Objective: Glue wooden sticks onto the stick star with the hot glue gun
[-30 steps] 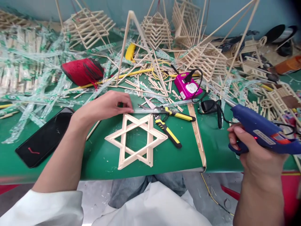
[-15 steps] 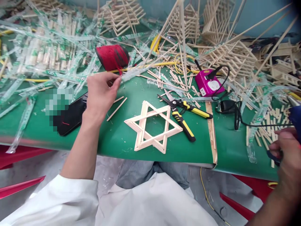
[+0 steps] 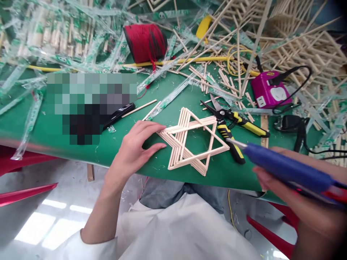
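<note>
A six-pointed star (image 3: 181, 144) built from layered wooden sticks lies flat on the green table. My left hand (image 3: 135, 146) is at its left point, thumb and fingers apart, the fingertips touching or just beside the sticks. In my right hand (image 3: 287, 195) is a blue hot glue gun (image 3: 284, 164). Its metal nozzle is by the star's right point; whether they touch I cannot tell. Yellow-and-black pruning shears (image 3: 238, 121) lie with blades open just behind the star's right side.
Behind the star are a red thread spool (image 3: 146, 42), loose sticks and plastic wrappers (image 3: 176, 95). A magenta power adapter (image 3: 268, 88) with black cords stands at the right. Stick frames (image 3: 306, 54) rise at the back right. A dark phone-like object (image 3: 119, 115), partly pixelated, lies left.
My left hand has let go of a plastic wrapper and moved down to the star's left point. My right hand has brought the glue gun in from the right edge. The view has shifted.
</note>
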A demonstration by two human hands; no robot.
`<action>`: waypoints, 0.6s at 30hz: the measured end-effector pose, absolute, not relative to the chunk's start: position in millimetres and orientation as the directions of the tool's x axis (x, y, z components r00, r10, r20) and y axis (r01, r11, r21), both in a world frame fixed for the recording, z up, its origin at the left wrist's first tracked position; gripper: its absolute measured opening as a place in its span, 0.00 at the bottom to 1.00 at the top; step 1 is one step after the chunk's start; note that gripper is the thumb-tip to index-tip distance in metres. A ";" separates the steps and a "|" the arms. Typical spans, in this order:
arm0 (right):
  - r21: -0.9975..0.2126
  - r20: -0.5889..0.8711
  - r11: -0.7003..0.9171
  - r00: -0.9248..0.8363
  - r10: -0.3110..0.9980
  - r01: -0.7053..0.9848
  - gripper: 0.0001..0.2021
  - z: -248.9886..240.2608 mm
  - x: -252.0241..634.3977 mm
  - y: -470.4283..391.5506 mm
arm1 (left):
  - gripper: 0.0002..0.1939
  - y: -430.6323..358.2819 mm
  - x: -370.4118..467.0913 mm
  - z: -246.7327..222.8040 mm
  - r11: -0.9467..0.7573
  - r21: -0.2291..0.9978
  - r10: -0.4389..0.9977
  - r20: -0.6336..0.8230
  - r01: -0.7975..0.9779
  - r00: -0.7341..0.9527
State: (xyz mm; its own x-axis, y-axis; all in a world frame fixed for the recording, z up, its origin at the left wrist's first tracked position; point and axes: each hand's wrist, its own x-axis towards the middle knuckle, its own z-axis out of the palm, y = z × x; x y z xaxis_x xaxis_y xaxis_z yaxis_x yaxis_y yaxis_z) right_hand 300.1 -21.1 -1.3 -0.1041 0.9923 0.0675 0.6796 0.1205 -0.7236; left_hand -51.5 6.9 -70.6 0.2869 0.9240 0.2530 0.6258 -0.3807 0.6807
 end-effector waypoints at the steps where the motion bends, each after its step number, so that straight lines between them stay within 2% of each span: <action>1: -0.739 0.088 0.227 -0.244 0.966 0.635 0.08 3.0 283.3 -14.6 | 0.18 8.7 -50.4 -72.8 -0.393 0.668 0.919 0.261 0.632 0.295; 3: -0.746 0.041 0.281 -0.379 0.925 0.604 0.07 9.1 258.6 -3.4 | 0.15 15.3 -49.0 -74.7 -0.428 0.647 0.904 0.293 0.631 0.313; 5: -0.755 0.025 0.286 -0.411 0.911 0.590 0.08 10.9 245.7 3.9 | 0.13 22.2 -48.4 -74.5 -0.452 0.638 0.892 0.304 0.624 0.335; 9: -0.815 -0.014 0.220 -0.398 0.917 0.536 0.10 7.2 237.8 8.6 | 0.11 29.4 -49.4 -73.7 -0.477 0.637 0.877 0.302 0.606 0.374; 14: -0.846 -0.127 0.094 -0.370 0.920 0.525 0.07 4.5 234.7 6.5 | 0.07 33.6 -51.6 -74.6 -0.528 0.614 0.848 0.334 0.587 0.412; 18: -0.837 -0.091 0.078 -0.277 0.957 0.542 0.05 2.3 238.9 -0.2 | 0.04 38.3 -57.8 -71.0 -0.474 0.568 0.878 0.367 0.673 0.309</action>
